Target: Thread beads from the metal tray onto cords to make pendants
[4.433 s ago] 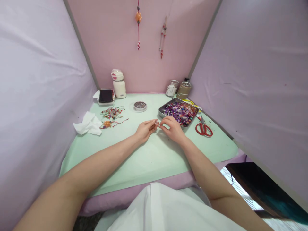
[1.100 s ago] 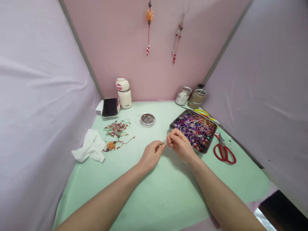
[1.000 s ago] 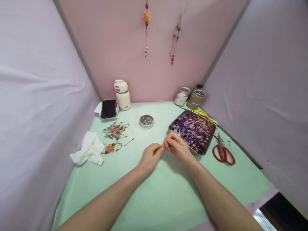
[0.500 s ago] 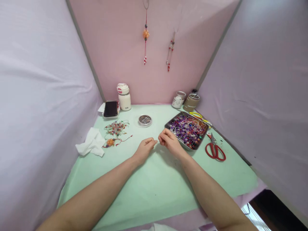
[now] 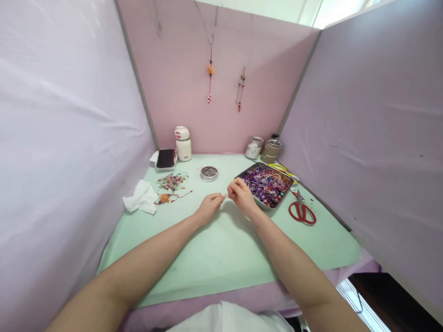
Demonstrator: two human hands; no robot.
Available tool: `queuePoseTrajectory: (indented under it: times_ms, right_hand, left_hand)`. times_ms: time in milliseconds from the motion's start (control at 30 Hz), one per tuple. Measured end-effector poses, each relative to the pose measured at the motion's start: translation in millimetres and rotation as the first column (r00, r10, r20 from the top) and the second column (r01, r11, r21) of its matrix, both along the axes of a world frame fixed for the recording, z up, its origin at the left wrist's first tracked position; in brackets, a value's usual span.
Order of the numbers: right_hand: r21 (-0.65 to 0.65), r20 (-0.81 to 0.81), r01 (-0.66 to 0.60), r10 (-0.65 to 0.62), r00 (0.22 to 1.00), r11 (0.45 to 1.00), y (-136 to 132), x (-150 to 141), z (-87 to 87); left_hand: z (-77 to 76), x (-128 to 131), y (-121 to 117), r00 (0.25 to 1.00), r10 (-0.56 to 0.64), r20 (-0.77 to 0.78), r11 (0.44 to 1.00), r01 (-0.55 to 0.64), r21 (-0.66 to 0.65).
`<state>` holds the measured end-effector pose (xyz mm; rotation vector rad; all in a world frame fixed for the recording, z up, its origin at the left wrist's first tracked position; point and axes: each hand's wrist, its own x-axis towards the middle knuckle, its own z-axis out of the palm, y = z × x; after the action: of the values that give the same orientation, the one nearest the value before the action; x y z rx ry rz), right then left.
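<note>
- Left grip [image 5: 209, 205] pinched on a small clear piece [image 5: 225, 195]; right grip [image 5: 241, 196] nearly closed — I can't tell on what.
- Bench [image 5: 207, 258] beneath both.
- Tray [image 5: 264, 206] just beside the right grip.
- Clear piece between both fingertips — its long axis I can't read.

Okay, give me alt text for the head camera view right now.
Two bare hands, left and right, pinch something tiny and clear above a pale green table. A tray of mixed beads and red-handled scissors lie to the right.
</note>
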<state>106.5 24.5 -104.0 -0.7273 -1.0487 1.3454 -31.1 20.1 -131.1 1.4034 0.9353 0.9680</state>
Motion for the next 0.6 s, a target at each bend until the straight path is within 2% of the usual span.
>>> queuePoseTrajectory:
  times_ms: [200, 400, 600]
  right_hand:
    - [0.016, 0.011, -0.059, 0.059, 0.998, 0.998, -3, 1, 1.3]
    - [0.008, 0.002, -0.054, 0.054, 0.999, 0.999, -2, 1, 1.5]
    - [-0.035, 0.045, -0.02, 0.022, 0.999, 0.999, 1, 4, -2.8]
  left_hand:
    - [8.9, -3, -4, 0.983, -0.135, -0.128, 0.99, 0.139, 0.024]
    - [12.8, -4, -7, 0.979, 0.088, -0.183, 0.965, -0.039, 0.258]
    - [11.1, -4, -6, 0.97, 0.167, -0.179, 0.951, -0.11, 0.291]
